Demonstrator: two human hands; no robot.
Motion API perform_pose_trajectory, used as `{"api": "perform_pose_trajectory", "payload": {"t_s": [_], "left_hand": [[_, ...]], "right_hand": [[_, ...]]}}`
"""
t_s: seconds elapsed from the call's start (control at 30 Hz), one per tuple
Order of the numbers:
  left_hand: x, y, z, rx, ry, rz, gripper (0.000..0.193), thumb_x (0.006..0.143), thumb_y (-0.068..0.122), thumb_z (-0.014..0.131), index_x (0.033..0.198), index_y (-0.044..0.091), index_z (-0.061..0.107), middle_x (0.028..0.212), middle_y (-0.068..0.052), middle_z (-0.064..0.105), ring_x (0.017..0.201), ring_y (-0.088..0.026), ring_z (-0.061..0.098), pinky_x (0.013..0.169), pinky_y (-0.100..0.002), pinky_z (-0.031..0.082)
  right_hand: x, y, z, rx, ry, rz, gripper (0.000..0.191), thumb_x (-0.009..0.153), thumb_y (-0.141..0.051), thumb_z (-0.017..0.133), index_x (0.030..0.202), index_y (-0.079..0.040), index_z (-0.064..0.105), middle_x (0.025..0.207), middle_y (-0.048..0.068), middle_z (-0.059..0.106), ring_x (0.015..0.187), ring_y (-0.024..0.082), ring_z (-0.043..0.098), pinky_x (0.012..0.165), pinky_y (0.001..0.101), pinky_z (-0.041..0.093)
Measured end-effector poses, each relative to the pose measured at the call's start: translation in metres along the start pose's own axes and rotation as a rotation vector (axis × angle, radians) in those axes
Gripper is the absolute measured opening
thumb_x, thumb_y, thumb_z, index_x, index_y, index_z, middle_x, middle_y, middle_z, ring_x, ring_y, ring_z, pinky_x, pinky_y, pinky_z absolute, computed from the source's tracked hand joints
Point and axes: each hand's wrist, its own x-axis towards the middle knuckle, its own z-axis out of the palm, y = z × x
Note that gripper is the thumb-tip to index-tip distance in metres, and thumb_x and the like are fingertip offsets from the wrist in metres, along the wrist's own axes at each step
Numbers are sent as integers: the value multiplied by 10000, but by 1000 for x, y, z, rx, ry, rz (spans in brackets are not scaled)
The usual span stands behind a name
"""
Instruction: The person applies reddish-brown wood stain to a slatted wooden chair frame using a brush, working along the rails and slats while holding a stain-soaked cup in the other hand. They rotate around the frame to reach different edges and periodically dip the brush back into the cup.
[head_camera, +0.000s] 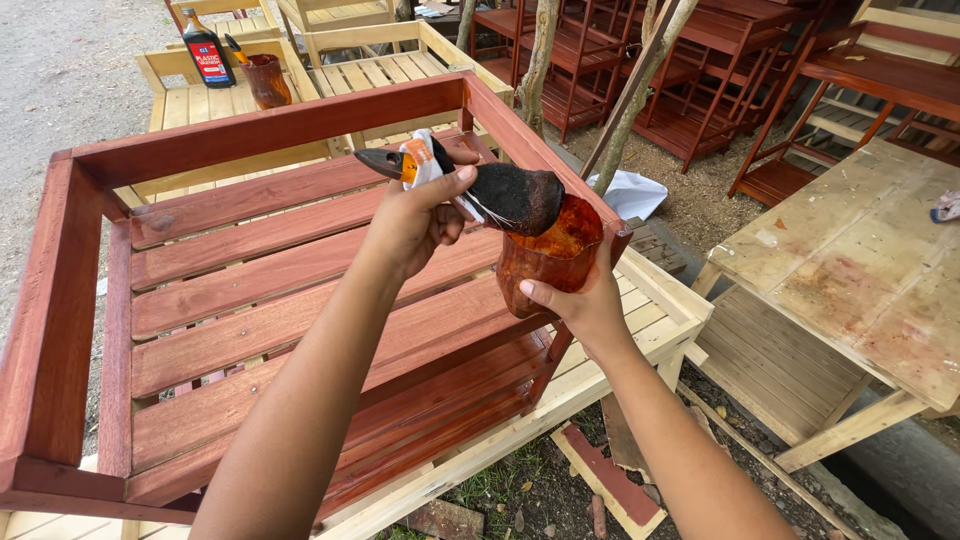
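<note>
While the left hand (415, 222) grips the handle of a paintbrush (470, 185) near the middle of the frame, fingers wrapped tight around it with a bit of white rag, the brush's dark bristles rest at the mouth of a stained cup (545, 262). The right hand (580, 300) holds that cup from below and behind, fingers curled closed on its side, just right of centre. The cup is smeared reddish-brown and holds orange-brown stain. Both hands hover above a red-stained slatted wooden shelf (250, 270) filling the left half of the frame. At upper left a dark bottle with a red label (208, 50) stands beside a second stained cup (266, 80) on an unpainted wooden frame (370, 70). A blotched wooden table (860, 270) sits at right.
</note>
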Motion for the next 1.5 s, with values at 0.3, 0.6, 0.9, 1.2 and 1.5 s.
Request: {"api": "perform_pose_trajectory", "payload": {"t_s": [0.3,0.6,0.9,1.2,1.5], "left_hand": [[33,53,-106,42,-901,11,837,712,505,889,1311,13,574,1048,-178,687,846,-182,703,612,-264,539],[96,83,-170,310,-618,-123,337,958,202,739,1123,-65,619,950,-178,738,747,-206,712,582,-327,581],[207,9,-217,823,34,-77,491,844,52,706,1283,69,486,679,-106,658,476,-167,577,381,-342,407],[276,-43,-256,895,128,64,365,832,74,709,1195,47,678,724,-111,688,540,-189,660,466,-364,509],[292,-36,-244,1051,39,338,320,810,133,763,1118,53,725,795,-227,715,710,-349,693,660,-439,524]], "right_hand": [[57,33,31,-143,51,1,857,731,-172,905,1421,-52,410,1372,105,617,1287,214,614,1099,378,510],[110,48,76,-272,161,34,910,729,-212,901,1463,-67,383,1386,98,607,1292,218,608,1081,385,516],[116,46,94,-108,193,39,965,728,-223,880,1511,-81,335,1420,102,548,1343,235,550,1133,412,463],[114,54,95,-132,242,95,959,709,-196,878,1496,-88,341,1418,107,548,1340,243,552,1143,421,453],[115,48,99,-131,307,63,991,701,-189,891,1512,-93,328,1451,111,528,1384,253,517,1174,430,420]]}}
